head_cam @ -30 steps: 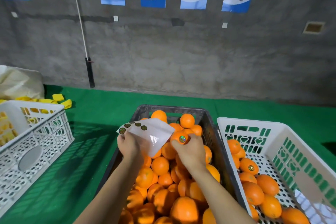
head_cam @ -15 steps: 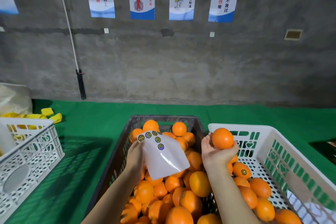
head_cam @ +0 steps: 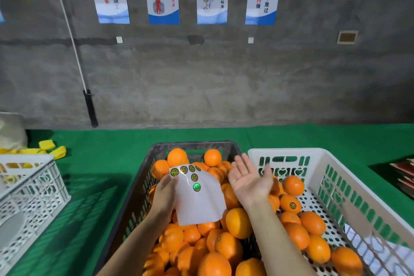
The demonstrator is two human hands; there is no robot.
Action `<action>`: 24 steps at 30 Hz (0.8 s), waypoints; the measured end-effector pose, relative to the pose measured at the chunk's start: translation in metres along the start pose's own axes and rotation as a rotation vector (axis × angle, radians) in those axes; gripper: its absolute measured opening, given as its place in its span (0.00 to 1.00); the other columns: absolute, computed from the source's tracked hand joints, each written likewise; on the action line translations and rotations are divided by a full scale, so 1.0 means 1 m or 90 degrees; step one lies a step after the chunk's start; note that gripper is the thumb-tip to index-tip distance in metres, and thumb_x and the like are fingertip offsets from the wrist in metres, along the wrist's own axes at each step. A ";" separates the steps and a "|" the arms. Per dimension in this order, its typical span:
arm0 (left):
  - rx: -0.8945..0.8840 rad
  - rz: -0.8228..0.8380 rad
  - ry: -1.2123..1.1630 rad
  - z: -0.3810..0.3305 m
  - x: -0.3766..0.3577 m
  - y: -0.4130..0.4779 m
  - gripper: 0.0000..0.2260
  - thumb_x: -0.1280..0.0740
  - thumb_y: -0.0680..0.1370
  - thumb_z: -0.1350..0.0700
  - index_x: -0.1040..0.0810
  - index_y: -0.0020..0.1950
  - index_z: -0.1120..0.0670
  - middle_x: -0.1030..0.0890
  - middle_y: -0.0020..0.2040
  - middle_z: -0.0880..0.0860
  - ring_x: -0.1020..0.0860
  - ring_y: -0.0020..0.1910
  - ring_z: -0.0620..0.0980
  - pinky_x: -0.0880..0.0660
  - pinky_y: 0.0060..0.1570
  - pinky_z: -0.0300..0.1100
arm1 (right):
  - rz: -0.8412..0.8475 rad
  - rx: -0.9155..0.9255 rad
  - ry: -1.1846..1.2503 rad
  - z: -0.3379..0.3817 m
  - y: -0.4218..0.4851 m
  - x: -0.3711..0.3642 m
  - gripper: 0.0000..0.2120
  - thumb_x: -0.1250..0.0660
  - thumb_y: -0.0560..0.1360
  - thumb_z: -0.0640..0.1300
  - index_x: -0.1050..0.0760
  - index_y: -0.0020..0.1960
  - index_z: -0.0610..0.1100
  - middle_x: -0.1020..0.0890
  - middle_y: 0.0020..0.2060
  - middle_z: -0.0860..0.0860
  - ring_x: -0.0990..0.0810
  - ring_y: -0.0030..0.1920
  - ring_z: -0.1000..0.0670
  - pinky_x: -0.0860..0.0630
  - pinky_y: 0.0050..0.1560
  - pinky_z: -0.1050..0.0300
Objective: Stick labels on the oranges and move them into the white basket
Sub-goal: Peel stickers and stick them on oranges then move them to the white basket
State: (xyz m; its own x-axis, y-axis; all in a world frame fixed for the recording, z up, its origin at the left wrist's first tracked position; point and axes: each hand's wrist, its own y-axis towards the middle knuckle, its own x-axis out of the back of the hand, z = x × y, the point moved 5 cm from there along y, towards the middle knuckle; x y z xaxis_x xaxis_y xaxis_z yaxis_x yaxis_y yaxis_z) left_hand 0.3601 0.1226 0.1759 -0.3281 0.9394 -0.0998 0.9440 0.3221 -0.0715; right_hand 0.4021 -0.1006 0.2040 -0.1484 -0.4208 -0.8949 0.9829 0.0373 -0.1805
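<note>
A dark grey crate (head_cam: 156, 150) in the middle is full of oranges (head_cam: 238, 223). My left hand (head_cam: 164, 197) pinches a white backing sheet (head_cam: 199, 203) with several round green-gold labels along its top, held over the crate. My right hand (head_cam: 249, 180) is palm up with fingers spread and empty, above the gap between the crate and the white basket (head_cam: 286, 152) on the right. That basket holds several oranges; one orange (head_cam: 293, 185) lies just right of my right hand, and another orange (head_cam: 290, 204) shows a label.
A second white basket (head_cam: 33, 188) stands at the left on the green table cover (head_cam: 100, 175). Yellow foam pieces (head_cam: 53, 148) and a pale bag lie at the far left. Red items sit at the right edge. A grey wall with posters is behind.
My right hand carried a labelled orange from the crate toward the white basket and let it go; the hand is now empty and spread. The left hand kept the label sheet.
</note>
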 end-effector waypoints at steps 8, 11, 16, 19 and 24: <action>0.009 -0.020 -0.051 0.004 0.001 0.006 0.13 0.41 0.85 0.55 0.28 0.42 0.44 0.21 0.39 0.43 0.22 0.41 0.43 0.27 0.39 0.40 | 0.190 0.230 -0.993 -0.053 -0.001 -0.001 0.14 0.30 0.74 0.60 0.19 0.56 0.54 0.21 0.49 0.56 0.22 0.50 0.57 0.24 0.52 0.62; 0.032 0.008 -0.129 0.002 -0.002 0.005 0.08 0.42 0.85 0.55 0.25 0.54 0.46 0.18 0.50 0.50 0.18 0.49 0.51 0.22 0.47 0.48 | 0.214 0.243 -1.045 -0.058 -0.005 -0.003 0.24 0.30 0.74 0.62 0.22 0.65 0.51 0.23 0.55 0.56 0.25 0.56 0.57 0.26 0.58 0.60; 0.079 0.150 -0.170 0.000 -0.011 0.000 0.19 0.40 0.84 0.50 0.27 0.70 0.60 0.21 0.64 0.63 0.22 0.64 0.64 0.30 0.68 0.63 | 0.255 0.273 -1.001 -0.064 -0.012 -0.006 0.08 0.30 0.77 0.51 0.18 0.50 0.47 0.22 0.42 0.48 0.24 0.47 0.49 0.25 0.51 0.46; 0.033 0.224 -0.108 0.001 -0.014 -0.002 0.19 0.33 0.81 0.56 0.27 0.69 0.64 0.22 0.64 0.66 0.22 0.63 0.66 0.30 0.67 0.65 | 0.259 0.283 -0.985 -0.066 -0.015 -0.007 0.13 0.28 0.76 0.49 0.22 0.45 0.39 0.25 0.39 0.41 0.27 0.41 0.46 0.28 0.45 0.46; 0.043 0.171 -0.061 0.012 -0.013 0.000 0.18 0.30 0.78 0.56 0.24 0.67 0.59 0.17 0.59 0.61 0.19 0.59 0.63 0.26 0.63 0.65 | 0.227 0.309 -0.995 -0.069 -0.014 -0.007 0.11 0.30 0.77 0.47 0.19 0.47 0.39 0.19 0.37 0.43 0.22 0.41 0.42 0.25 0.42 0.41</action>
State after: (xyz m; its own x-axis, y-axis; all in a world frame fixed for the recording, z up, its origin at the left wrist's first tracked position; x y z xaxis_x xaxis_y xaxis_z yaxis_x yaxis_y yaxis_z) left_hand 0.3639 0.1095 0.1655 -0.0718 0.9734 -0.2175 0.9941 0.0521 -0.0952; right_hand 0.3814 -0.0360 0.1847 0.0254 -0.9010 0.4330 0.9257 0.1847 0.3302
